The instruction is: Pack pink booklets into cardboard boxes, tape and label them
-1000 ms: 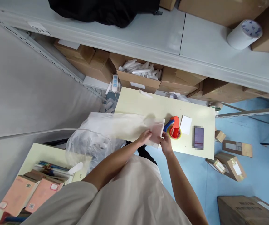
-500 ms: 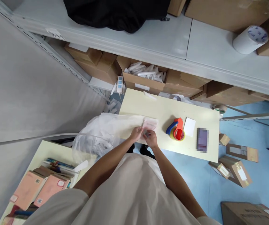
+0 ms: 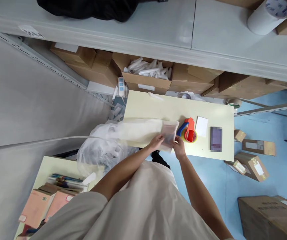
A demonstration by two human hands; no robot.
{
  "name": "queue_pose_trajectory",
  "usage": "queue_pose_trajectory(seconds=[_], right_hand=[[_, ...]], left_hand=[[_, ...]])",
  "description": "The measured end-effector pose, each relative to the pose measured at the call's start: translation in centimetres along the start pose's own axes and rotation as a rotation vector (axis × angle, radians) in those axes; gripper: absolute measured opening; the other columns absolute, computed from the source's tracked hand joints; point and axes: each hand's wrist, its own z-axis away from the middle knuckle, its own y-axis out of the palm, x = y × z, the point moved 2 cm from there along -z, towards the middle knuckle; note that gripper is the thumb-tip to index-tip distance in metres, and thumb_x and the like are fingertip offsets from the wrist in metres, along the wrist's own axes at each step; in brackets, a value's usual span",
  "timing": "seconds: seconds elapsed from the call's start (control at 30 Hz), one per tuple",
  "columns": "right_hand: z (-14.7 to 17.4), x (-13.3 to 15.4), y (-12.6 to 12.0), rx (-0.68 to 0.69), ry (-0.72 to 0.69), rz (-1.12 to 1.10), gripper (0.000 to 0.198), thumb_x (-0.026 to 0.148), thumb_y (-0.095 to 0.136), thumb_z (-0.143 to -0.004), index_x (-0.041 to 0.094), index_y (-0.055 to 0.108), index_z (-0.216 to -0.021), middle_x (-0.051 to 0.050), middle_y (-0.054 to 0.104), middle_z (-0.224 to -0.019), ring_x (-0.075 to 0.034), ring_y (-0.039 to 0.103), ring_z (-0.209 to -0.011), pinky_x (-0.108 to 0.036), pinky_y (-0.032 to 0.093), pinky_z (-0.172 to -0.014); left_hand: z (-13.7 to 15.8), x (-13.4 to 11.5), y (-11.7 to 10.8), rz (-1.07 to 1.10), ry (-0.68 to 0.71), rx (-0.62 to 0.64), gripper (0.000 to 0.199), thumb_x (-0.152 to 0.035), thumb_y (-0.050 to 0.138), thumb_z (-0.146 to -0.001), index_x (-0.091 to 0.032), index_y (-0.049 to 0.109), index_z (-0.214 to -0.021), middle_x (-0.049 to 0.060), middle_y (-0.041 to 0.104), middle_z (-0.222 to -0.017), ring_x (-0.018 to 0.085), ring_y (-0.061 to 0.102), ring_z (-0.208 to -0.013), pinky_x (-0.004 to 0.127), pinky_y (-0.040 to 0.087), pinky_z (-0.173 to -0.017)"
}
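A flat, pinkish, book-sized packet [image 3: 168, 132] lies at the near edge of the cream table, covered by translucent wrap. My left hand [image 3: 156, 142] holds its left side with bent fingers, while my right hand [image 3: 179, 147] pinches the lower right corner. From the packet a long strip of translucent wrap [image 3: 141, 129] runs left across the table into a loose heap [image 3: 101, 143] hanging off the end. Just right of my right hand stands a red and blue tape dispenser [image 3: 189, 130] with yellowish tape. What exactly is inside the wrap cannot be made out.
A white card [image 3: 201, 126] and a blurred purple item [image 3: 215, 139] lie on the table [image 3: 223, 115]. Behind it, an open carton [image 3: 145, 79] of white pieces stands under a grey shelf [image 3: 133, 36]. Pink books [image 3: 37, 206] fill a side table. Cartons [image 3: 252, 165] sit on the blue floor.
The packet has moved right along the table, closer to the tape dispenser, and the wrap strip is stretched out behind it. My hands have moved right and further apart. The view has shifted.
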Motion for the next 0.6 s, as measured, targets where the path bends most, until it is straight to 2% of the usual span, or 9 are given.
queue_pose_trajectory(seconds=[0.07, 0.13, 0.23, 0.33, 0.4, 0.47, 0.53, 0.6], right_hand=[[0.4, 1.0, -0.3, 0.005, -0.034, 0.014, 0.037, 0.036, 0.068, -0.06, 0.02, 0.053, -0.089, -0.004, 0.06, -0.09, -0.015, 0.056, -0.069, -0.03, 0.048, -0.06], [0.5, 1.7, 0.9, 0.022, -0.051, 0.043, 0.039, 0.036, 0.069, -0.06, 0.021, 0.051, -0.091, -0.003, 0.059, -0.092, -0.014, 0.055, -0.067, -0.029, 0.048, -0.058], [0.3, 2.2, 4.2, 0.111, -0.077, 0.095, 0.046, 0.04, 0.071, -0.06, 0.022, 0.051, -0.097, -0.003, 0.057, -0.097, -0.014, 0.056, -0.068, -0.03, 0.048, -0.059], [-0.1, 1.8, 6.3, 0.178, -0.108, 0.17, 0.048, 0.042, 0.07, -0.061, 0.021, 0.055, -0.102, -0.006, 0.059, -0.1, -0.016, 0.058, -0.076, -0.033, 0.05, -0.066], [-0.6, 1.1, 6.0, 0.091, -0.105, 0.228, 0.045, 0.042, 0.068, -0.063, 0.021, 0.057, -0.101, -0.008, 0.06, -0.104, -0.019, 0.059, -0.082, -0.036, 0.05, -0.072], [-1.1, 0.0, 5.3, -0.013, -0.049, 0.24, 0.045, 0.04, 0.068, -0.061, 0.021, 0.058, -0.1, -0.009, 0.061, -0.103, -0.02, 0.059, -0.085, -0.037, 0.05, -0.073], [-1.7, -1.0, 4.9, -0.04, 0.024, 0.199, 0.045, 0.037, 0.068, -0.059, 0.021, 0.058, -0.1, -0.008, 0.063, -0.095, -0.02, 0.06, -0.081, -0.036, 0.05, -0.071], [-2.0, -1.7, 5.2, -0.007, 0.059, 0.144, 0.044, 0.036, 0.066, -0.059, 0.02, 0.057, -0.099, -0.005, 0.065, -0.084, -0.019, 0.061, -0.076, -0.034, 0.05, -0.065]], left_hand=[[0.2, -1.1, 0.4, 0.074, -0.003, 0.066, 0.035, -0.042, 0.051, -0.085, -0.019, 0.063, -0.109, 0.008, 0.066, -0.113, 0.022, 0.059, -0.108, 0.035, 0.045, -0.094], [0.6, -2.1, -0.5, 0.155, -0.042, 0.084, 0.043, -0.047, 0.049, -0.086, -0.02, 0.059, -0.117, 0.009, 0.061, -0.124, 0.023, 0.056, -0.113, 0.035, 0.045, -0.094], [1.1, -2.9, -3.5, 0.204, -0.116, 0.047, 0.053, -0.057, 0.04, -0.087, -0.02, 0.054, -0.124, 0.012, 0.058, -0.128, 0.025, 0.059, -0.11, 0.038, 0.047, -0.089], [1.1, -2.7, -6.9, 0.077, -0.088, -0.074, 0.056, -0.059, 0.035, -0.088, -0.019, 0.055, -0.122, 0.013, 0.058, -0.128, 0.027, 0.056, -0.116, 0.04, 0.044, -0.095], [1.0, -2.3, -8.7, -0.042, -0.048, -0.171, 0.055, -0.057, 0.038, -0.088, -0.018, 0.055, -0.122, 0.013, 0.053, -0.135, 0.026, 0.046, -0.127, 0.039, 0.035, -0.105], [1.0, -1.8, -9.7, -0.105, -0.03, -0.205, 0.054, -0.055, 0.041, -0.088, -0.017, 0.053, -0.124, 0.013, 0.048, -0.14, 0.025, 0.039, -0.133, 0.037, 0.028, -0.11], [0.9, -1.4, -9.9, -0.137, -0.041, -0.177, 0.053, -0.054, 0.042, -0.088, -0.017, 0.053, -0.124, 0.013, 0.047, -0.141, 0.025, 0.039, -0.133, 0.037, 0.026, -0.11], [0.8, -1.1, -9.5, -0.18, -0.074, -0.139, 0.052, -0.054, 0.043, -0.087, -0.018, 0.055, -0.123, 0.012, 0.051, -0.138, 0.026, 0.042, -0.131, 0.037, 0.027, -0.109]])
